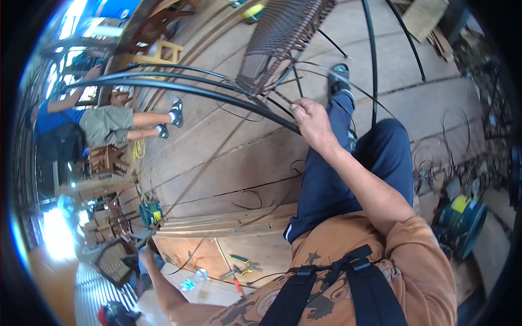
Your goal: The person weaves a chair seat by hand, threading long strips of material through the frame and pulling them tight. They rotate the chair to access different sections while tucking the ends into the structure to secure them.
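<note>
- In the head view, the brown woven panel (283,32) sits on a black tubular frame (217,96) in front of you, above the plank floor (239,157).
- Your right hand (312,122) is at the panel's near end, its fingers pinching a short brown strip (283,96).
- Your left hand (145,255) is well out to your left, its fingers apparently closed on the long brown strand (194,183), which runs nearly straight back toward the weave; you cannot tell the exact grip.
- Expect the strand to be light, springy and rather smooth, so it may slip or kink; pinch it flat, close to the weave.
- The frame looks stiff and probably moderately light; hold it by a bare tube rather than by the woven edge.
- For containers, a clear plastic bottle (194,279) lies on the boards near the pliers (247,269); you cannot tell what it holds.
- A black backpack (60,136) is on another person (103,122), its contents hidden.
</note>
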A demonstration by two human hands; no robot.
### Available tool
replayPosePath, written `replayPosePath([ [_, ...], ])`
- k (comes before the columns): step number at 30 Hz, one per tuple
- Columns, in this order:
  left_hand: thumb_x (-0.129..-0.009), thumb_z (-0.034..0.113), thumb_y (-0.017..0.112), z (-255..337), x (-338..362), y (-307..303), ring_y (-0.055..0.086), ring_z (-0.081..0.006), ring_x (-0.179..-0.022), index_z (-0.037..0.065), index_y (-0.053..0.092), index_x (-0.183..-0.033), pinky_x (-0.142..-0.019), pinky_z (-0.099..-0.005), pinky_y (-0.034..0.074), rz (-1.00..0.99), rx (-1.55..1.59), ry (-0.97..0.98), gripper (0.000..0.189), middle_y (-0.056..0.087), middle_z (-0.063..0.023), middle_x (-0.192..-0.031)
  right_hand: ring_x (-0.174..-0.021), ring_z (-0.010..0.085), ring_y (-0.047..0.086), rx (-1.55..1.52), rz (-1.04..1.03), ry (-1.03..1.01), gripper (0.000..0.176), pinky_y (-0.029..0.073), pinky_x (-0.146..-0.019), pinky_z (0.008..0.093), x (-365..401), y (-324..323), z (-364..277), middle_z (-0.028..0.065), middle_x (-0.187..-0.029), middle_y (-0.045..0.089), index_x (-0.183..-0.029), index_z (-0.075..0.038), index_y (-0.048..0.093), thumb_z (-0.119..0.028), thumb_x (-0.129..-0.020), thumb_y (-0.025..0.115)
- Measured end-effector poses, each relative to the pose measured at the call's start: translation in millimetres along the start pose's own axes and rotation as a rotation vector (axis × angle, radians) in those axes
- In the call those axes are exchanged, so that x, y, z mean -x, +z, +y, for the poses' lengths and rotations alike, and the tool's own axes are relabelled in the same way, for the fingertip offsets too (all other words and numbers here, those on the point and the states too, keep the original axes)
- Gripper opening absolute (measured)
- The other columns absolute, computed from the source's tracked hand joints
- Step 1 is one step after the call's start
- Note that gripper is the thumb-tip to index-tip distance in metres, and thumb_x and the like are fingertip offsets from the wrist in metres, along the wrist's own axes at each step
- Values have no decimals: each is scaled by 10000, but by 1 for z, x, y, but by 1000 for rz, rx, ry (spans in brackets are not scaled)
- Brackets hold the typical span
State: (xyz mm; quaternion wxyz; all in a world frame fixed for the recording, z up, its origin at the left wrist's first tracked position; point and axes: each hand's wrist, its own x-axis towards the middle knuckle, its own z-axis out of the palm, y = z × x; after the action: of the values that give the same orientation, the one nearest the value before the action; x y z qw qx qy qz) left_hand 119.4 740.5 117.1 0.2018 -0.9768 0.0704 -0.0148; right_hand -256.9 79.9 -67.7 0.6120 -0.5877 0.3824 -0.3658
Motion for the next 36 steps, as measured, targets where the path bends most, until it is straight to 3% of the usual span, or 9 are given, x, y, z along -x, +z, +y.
replayPosePath([
  [2, -839, 189, 470, 75, -26, 26, 628, -278, -813, 44, 631, -1018, -699, -425, 484, -78, -316, 427, 281, 638, -153, -991, -581, 247, 530, 38, -49, 26, 262, 430, -587, 367, 1, -5, -3, 164, -636, 541, -812, 48, 569, -203, -842, 498],
  [8, -795, 350, 647, 599, 91, -23, 539, -315, -1038, -23, 476, -1225, -897, -390, 423, -172, 1136, 895, 595, 581, -193, -1118, -580, 107, 438, -18, -12, -22, 227, 367, -538, 278, 5, 0, 8, 38, -603, 484, -779, 40, 580, -163, -851, 512],
  [11, -878, 298, 559, 650, 146, -76, 574, -183, -763, -21, 584, -966, -680, -323, 464, -698, 1371, 741, 332, 633, -112, -825, -515, 39, 344, -223, -55, 113, 194, 286, -464, 222, 11, 0, 0, -47, -585, 418, -830, 8, 592, -156, -886, 506],
  [13, -907, 302, 512, 627, 138, -51, 533, -190, -686, -28, 575, -819, -649, -360, 439, -395, 1398, 808, 348, 596, -77, -700, -493, 14, 288, -213, -54, 112, 180, 227, -442, 203, 6, 0, 0, -80, -578, 371, -860, -5, 585, -158, -898, 499],
  [20, -874, 338, 478, 110, -22, 49, 648, -247, -730, 87, 656, -1001, -624, -437, 498, -57, -126, 35, 333, 672, -122, -788, -496, 19, 297, -315, -91, 141, 170, 225, -447, 203, 6, -1, 6, -75, -574, 367, -836, -6, 577, -149, -890, 504],
  [25, -802, 454, 575, 334, -27, 103, 632, -273, -846, 85, 682, -920, -733, -404, 485, 38, 269, 647, 402, 666, -118, -927, -505, 23, 311, -238, -54, 122, 175, 234, -453, 207, 3, -4, 4, -71, -590, 391, -836, -6, 580, -157, -885, 506],
  [28, -760, 393, 642, 559, 97, -71, 491, -368, -1088, -3, 521, -1167, -920, -431, 388, -225, 857, 902, 580, 533, -238, -1164, -553, 28, 333, -211, -74, 108, 179, 255, -501, 205, 6, 0, 3, -71, -633, 416, -839, -16, 579, -172, -884, 503],
  [30, -829, 277, 563, 657, 106, -49, 579, -274, -674, -13, 553, -914, -634, -387, 483, -119, 1187, 1100, 302, 615, -132, -786, -609, 33, 359, -241, -112, 122, 178, 280, -551, 205, 3, -4, 12, -72, -670, 427, -858, -25, 566, -182, -898, 491],
  [36, -869, 255, 499, 631, 131, -84, 396, -55, -425, 93, 516, -749, -356, -229, 295, -1347, 1792, 425, 202, 421, 34, -560, -555, 28, 319, -250, -30, 99, 173, 235, -503, 201, 4, 5, 10, -66, -619, 389, -828, -15, 580, -166, -885, 515],
])
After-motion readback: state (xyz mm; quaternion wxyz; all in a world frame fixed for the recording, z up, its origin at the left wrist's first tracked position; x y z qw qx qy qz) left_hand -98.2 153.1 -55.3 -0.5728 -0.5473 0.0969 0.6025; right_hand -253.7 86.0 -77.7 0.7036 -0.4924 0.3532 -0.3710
